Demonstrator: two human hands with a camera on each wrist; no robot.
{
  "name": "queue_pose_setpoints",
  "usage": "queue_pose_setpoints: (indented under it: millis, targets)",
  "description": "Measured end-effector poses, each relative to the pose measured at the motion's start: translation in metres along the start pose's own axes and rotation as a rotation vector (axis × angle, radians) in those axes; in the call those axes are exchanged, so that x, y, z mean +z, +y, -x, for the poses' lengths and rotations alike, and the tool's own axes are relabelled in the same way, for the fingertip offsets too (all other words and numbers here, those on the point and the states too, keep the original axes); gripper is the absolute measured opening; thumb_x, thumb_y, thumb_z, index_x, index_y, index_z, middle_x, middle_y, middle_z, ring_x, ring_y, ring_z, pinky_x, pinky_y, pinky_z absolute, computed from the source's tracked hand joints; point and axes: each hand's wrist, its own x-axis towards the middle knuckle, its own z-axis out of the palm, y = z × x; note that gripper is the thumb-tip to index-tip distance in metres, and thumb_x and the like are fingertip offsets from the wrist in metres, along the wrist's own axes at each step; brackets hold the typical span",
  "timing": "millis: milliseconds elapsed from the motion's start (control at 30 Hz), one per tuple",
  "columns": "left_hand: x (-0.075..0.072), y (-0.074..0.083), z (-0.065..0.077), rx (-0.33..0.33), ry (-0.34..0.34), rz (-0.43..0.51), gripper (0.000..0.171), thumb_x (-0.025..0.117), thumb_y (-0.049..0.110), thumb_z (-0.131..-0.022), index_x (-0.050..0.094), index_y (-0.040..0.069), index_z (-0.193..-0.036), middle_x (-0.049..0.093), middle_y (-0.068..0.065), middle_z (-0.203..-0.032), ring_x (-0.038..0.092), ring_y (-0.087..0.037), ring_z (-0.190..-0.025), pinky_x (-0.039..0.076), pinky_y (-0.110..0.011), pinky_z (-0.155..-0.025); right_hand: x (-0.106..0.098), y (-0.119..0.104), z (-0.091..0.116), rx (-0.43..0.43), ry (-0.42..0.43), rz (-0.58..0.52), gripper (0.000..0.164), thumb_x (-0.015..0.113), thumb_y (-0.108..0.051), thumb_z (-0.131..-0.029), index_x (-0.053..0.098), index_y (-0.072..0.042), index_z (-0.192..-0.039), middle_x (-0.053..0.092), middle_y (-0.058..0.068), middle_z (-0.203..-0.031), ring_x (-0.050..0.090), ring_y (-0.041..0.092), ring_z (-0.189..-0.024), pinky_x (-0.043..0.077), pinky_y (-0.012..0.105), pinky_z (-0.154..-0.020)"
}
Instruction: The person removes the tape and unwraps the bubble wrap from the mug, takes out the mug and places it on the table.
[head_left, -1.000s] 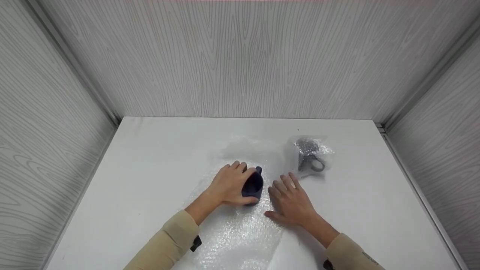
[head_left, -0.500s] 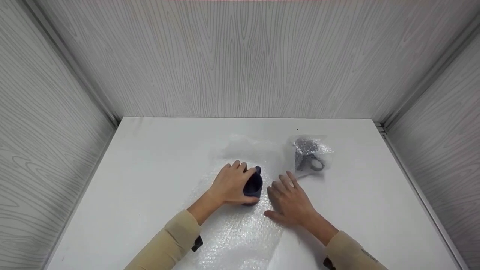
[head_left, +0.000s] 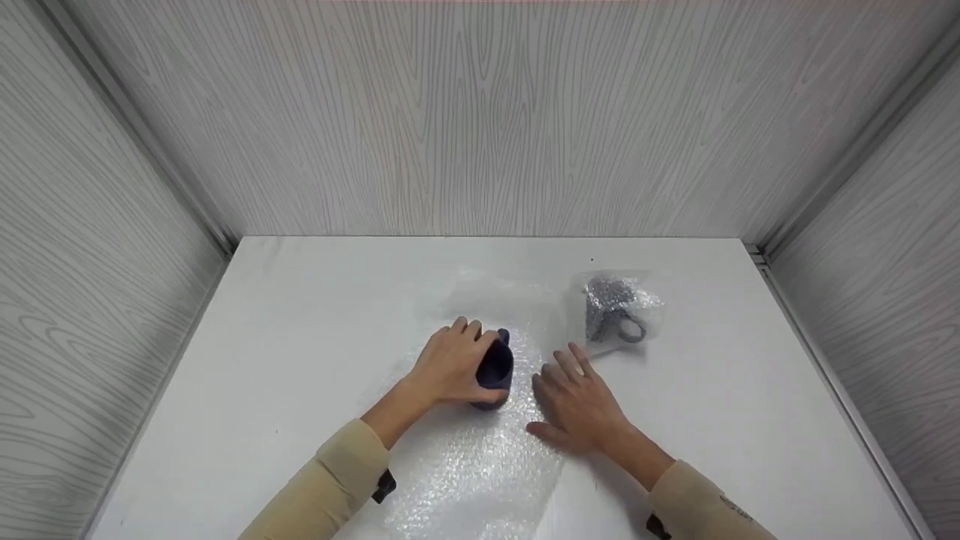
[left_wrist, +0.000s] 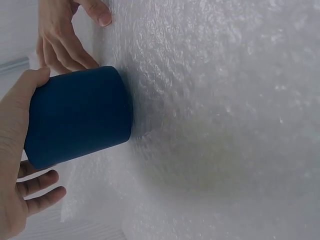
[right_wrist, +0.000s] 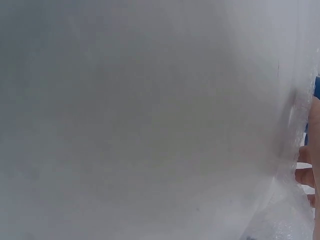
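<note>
A dark blue mug (head_left: 495, 365) stands on a sheet of bubble wrap (head_left: 480, 472), its mouth up and its handle toward the far side. My left hand (head_left: 448, 366) grips it from the left, thumb on the near side and fingers on the far side. In the left wrist view the mug's smooth wall (left_wrist: 80, 115) shows, its base at the wrap. To the right, my right hand (head_left: 581, 405) rests on the wrap's right edge, palm down, fingers relaxed and holding nothing. Only part of that hand (right_wrist: 314, 145) appears in the right wrist view.
Beyond my right hand lies a bubble-wrapped bundle (head_left: 615, 311) with a dark mug-like object and a round handle showing through. The white table (head_left: 315, 315) is bounded by wood-grain panels (head_left: 480, 120) at the back and both sides.
My left hand has shifted the mug slightly to the left over the bubble wrap. My right hand has stayed nearly still at the wrap's edge.
</note>
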Motion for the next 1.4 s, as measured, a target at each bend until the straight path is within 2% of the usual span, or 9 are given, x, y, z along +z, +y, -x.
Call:
queue_pose_setpoints:
  millis: [133,300,533,733,900,1200,1400]
  targets:
    - [-0.007,-0.012,0.007,-0.022,0.007,0.003,0.087,0.075,0.08,-0.075,0.064,0.012,-0.127,0.068,-0.01,-0.109,0.062,-0.025,-0.097,0.06,-0.037,-0.075,0.001,0.0,0.0,-0.011,0.014,0.012,0.079,0.046,-0.079,-0.096,0.064,-0.014,-0.138,0.066,0.009,-0.136,0.051,0.039,-0.144,0.018,0.059,-0.132]
    - [-0.017,-0.028,0.023,-0.055,0.031,0.023,0.088,0.078,0.078,-0.073,0.064,0.01,-0.127,0.068,-0.012,-0.108,0.061,-0.026,-0.095,0.06,-0.039,-0.073,0.002,-0.001,0.0,-0.034,0.026,0.019,0.079,0.047,-0.078,-0.096,0.064,-0.013,-0.137,0.066,0.01,-0.135,0.052,0.04,-0.144,0.021,0.059,-0.131]
    - [-0.029,-0.052,0.047,-0.085,0.061,-0.024,0.088,0.077,0.08,-0.072,0.064,0.012,-0.126,0.069,-0.009,-0.105,0.06,-0.024,-0.091,0.059,-0.037,-0.069,0.001,0.0,0.0,-0.05,0.067,0.06,0.078,0.048,-0.078,-0.096,0.064,-0.013,-0.136,0.066,0.011,-0.133,0.054,0.038,-0.142,0.023,0.058,-0.131]
    - [-0.04,-0.072,0.068,-0.111,0.045,-0.024,0.088,0.078,0.078,-0.073,0.065,0.01,-0.127,0.069,-0.012,-0.105,0.061,-0.026,-0.092,0.061,-0.04,-0.071,0.001,0.001,0.002,-0.07,0.119,0.091,0.078,0.05,-0.078,-0.094,0.066,-0.012,-0.132,0.067,0.01,-0.128,0.058,0.039,-0.139,0.027,0.057,-0.129]
    - [-0.051,-0.094,0.086,-0.146,0.022,-0.025,0.089,0.079,0.076,-0.073,0.065,0.008,-0.129,0.07,-0.015,-0.108,0.063,-0.03,-0.096,0.063,-0.043,-0.074,0.0,0.001,0.0,-0.07,0.122,0.096,0.077,0.05,-0.078,-0.094,0.067,-0.013,-0.132,0.067,0.01,-0.128,0.058,0.038,-0.139,0.027,0.057,-0.129]
    - [-0.051,-0.134,0.123,-0.132,0.066,-0.09,0.088,0.084,0.072,-0.071,0.065,0.006,-0.126,0.068,-0.018,-0.105,0.064,-0.034,-0.093,0.061,-0.044,-0.069,0.001,0.001,0.0,-0.07,0.109,0.085,0.077,0.051,-0.077,-0.094,0.067,-0.013,-0.131,0.067,0.01,-0.127,0.057,0.039,-0.139,0.026,0.057,-0.129]
    - [-0.049,-0.152,0.148,-0.179,0.044,-0.059,0.086,0.086,0.066,-0.071,0.065,0.004,-0.126,0.069,-0.019,-0.105,0.064,-0.035,-0.094,0.061,-0.046,-0.069,0.001,0.001,0.0,-0.071,0.111,0.083,0.077,0.052,-0.078,-0.093,0.067,-0.012,-0.13,0.068,0.01,-0.125,0.057,0.039,-0.138,0.027,0.058,-0.129]
